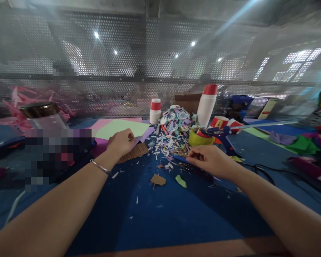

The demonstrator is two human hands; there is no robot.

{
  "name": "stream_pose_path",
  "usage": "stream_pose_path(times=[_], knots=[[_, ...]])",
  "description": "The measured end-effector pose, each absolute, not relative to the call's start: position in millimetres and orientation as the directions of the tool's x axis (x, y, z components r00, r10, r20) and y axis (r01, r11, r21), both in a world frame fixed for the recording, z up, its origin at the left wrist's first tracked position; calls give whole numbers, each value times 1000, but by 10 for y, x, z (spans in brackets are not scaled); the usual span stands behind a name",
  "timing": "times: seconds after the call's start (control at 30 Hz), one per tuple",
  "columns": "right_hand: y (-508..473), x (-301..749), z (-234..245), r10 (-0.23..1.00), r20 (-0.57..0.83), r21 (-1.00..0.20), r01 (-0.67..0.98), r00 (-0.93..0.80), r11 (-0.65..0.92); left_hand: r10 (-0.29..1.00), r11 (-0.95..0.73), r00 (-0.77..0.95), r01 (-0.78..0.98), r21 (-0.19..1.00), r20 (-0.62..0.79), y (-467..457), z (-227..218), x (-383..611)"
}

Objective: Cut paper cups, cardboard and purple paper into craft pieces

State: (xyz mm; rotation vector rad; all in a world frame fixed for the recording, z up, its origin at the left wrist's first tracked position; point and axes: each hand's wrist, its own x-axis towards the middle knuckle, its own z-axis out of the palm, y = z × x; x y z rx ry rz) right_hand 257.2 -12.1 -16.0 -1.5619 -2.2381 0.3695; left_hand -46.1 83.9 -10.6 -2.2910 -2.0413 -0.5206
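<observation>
My left hand [121, 142] is closed, its fingers pinched on the edge of a purple paper sheet [144, 135], and it rests over a piece of corrugated cardboard [135, 152]. A metal bangle sits on that wrist. My right hand [209, 160] is closed in a pinch beside a heap of paper scraps [169, 144], above a blue tool [182, 159] lying on the table; what its fingers hold I cannot make out. Both hands rest on a blue table [160, 210].
A light green sheet [120, 128] and a pink sheet lie behind my left hand. Red-and-white paper cups [207, 105], decorated paper discs [175, 119], a yellow-green tape roll [200, 138] and a blue glue gun [225, 134] stand behind the scraps. A perforated screen closes the back.
</observation>
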Motion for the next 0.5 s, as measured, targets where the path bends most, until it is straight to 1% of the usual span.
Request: stream_pose_path(times=[0.17, 0.5], knots=[[-112, 2568, -163, 933, 165, -435, 826, -319, 359, 945, -198, 131, 959, 204, 300, 869, -149, -465], [-110, 2555, -163, 932, 166, -438, 823, -322, 362, 941, -195, 150, 973, 123, 304, 844, -83, -482]])
